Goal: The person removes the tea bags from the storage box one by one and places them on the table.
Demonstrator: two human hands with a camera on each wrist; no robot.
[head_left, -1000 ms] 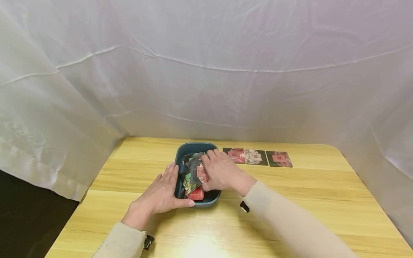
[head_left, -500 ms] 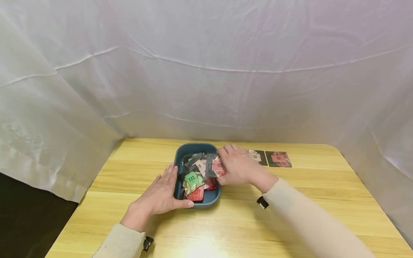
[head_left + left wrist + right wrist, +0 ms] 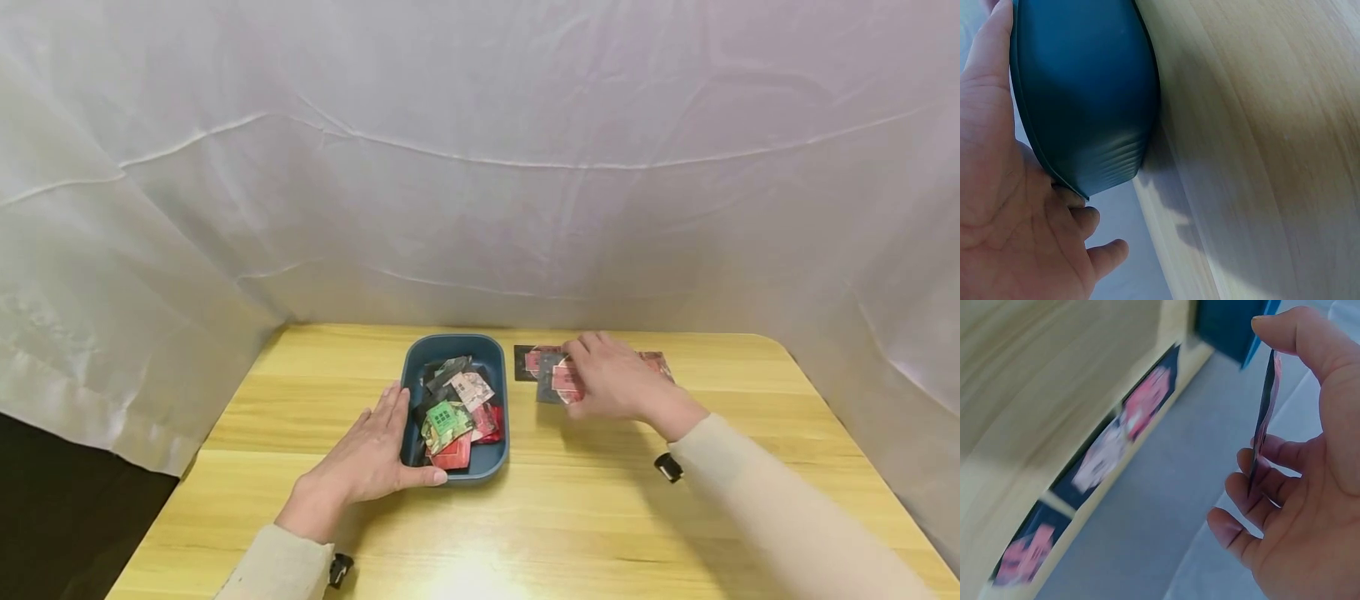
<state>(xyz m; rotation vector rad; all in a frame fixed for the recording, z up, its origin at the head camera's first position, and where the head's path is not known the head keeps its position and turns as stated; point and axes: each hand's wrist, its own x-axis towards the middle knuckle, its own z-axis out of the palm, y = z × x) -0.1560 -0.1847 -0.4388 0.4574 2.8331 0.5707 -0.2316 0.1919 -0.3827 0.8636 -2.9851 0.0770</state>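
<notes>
My right hand [image 3: 618, 379] pinches a flat, square dark sachet [image 3: 553, 379] with a red label, held up over the table right of the blue bin [image 3: 489, 468]. In the right wrist view this sachet [image 3: 1266, 403] shows edge-on between thumb and fingers. My left hand [image 3: 367, 454] rests along the bin's left side, fingers extended, thumb at the front rim. Inside the bin lie several loose sachets, among them a green-labelled one [image 3: 447, 419], a pale one [image 3: 471, 389] and a red one [image 3: 453, 455].
Three similar sachets lie in a row near the table's back edge: a red-labelled one [image 3: 1147, 394], a pale one [image 3: 1097, 456] and another red-labelled one [image 3: 1025, 553]. My right hand partly covers this row in the head view. A pale curtain [image 3: 480, 208] hangs behind the wooden table [image 3: 540, 517].
My right hand has lifted the red-labelled sachet out of the bin and carried it right, in front of the row. The left hand has stayed at the bin.
</notes>
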